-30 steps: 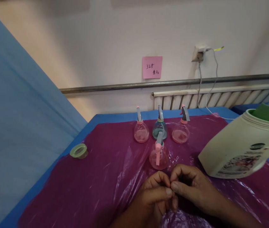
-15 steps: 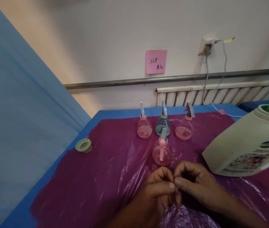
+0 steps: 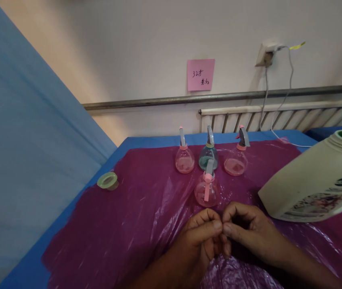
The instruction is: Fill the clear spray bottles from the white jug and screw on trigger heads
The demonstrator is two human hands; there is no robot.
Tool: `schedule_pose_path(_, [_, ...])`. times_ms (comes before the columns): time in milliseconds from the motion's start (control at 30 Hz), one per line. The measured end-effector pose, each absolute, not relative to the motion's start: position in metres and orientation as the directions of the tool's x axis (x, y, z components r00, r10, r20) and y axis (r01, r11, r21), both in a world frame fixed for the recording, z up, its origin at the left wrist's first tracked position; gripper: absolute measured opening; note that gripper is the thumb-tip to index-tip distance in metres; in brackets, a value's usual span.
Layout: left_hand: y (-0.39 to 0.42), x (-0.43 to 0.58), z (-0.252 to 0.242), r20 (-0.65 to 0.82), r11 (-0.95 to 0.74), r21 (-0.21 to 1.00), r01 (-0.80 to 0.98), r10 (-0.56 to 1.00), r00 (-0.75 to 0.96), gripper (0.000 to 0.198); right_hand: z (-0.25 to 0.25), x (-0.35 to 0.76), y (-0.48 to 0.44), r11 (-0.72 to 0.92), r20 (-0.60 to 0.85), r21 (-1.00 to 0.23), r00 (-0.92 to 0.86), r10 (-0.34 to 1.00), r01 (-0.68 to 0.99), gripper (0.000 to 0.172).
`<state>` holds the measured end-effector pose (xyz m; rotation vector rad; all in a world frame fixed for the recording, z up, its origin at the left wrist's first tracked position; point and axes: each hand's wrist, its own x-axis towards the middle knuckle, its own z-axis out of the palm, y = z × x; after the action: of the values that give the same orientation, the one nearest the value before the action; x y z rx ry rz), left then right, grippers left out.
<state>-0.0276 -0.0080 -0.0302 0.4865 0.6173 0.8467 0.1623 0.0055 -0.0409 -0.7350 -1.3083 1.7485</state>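
Note:
My left hand (image 3: 202, 237) and my right hand (image 3: 250, 230) meet low in the middle, thumb and finger pinched on each, fingertips touching. Whatever they hold, if anything, is too small to make out. Just beyond the fingertips stands a clear spray bottle (image 3: 202, 192) with pink liquid and a pink trigger facing me. Behind it, upright in a row, are a pink spray bottle (image 3: 184, 162), a teal spray bottle (image 3: 207, 159) and another pink spray bottle (image 3: 235, 162). All have grey spray heads.
A large cream plastic jug (image 3: 306, 180) with a green top part leans at the right. A small pale green cup (image 3: 107, 181) lies at the left. Purple plastic sheeting (image 3: 122, 224) covers the blue table. A blue curtain (image 3: 38, 132) hangs left; a cable (image 3: 265, 96) runs from the wall socket.
The view has shifted slightly. Both hands stay pinched together, with the left thumb a little closer to the right fingertips. The bottles, jug and cup stand where they were.

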Motion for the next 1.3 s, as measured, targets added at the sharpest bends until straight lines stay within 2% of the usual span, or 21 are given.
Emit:
schedule_pose_path(400, [-0.008, -0.028, -0.029, -0.303, 0.569, 0.612, -0.549, 0.810, 0.502, 0.018, -0.040, 0.163, 0.005, -0.119, 0.001, -0.970, -0.494, 0.869, -0.213, 0.037])
schedule_pose_path(1000, [-0.007, -0.027, -0.032, -0.301, 0.567, 0.622, -0.540, 0.810, 0.503, 0.023, -0.039, 0.164, 0.005, -0.119, -0.025, -0.980, -0.487, 0.873, -0.162, 0.040])
schedule_pose_path(1200, [-0.006, -0.025, -0.021, -0.212, 0.341, 0.746, -0.571, 0.936, 0.281, 0.035, -0.035, 0.164, 0.005, 0.088, 0.083, -0.996, -0.321, 0.944, 0.001, 0.034])
schedule_pose_path(1300, [-0.002, -0.027, -0.016, -0.185, 0.281, 0.798, -0.532, 0.956, 0.228, 0.040, -0.032, 0.164, 0.005, 0.123, 0.105, -0.991, -0.268, 0.958, 0.054, 0.035])
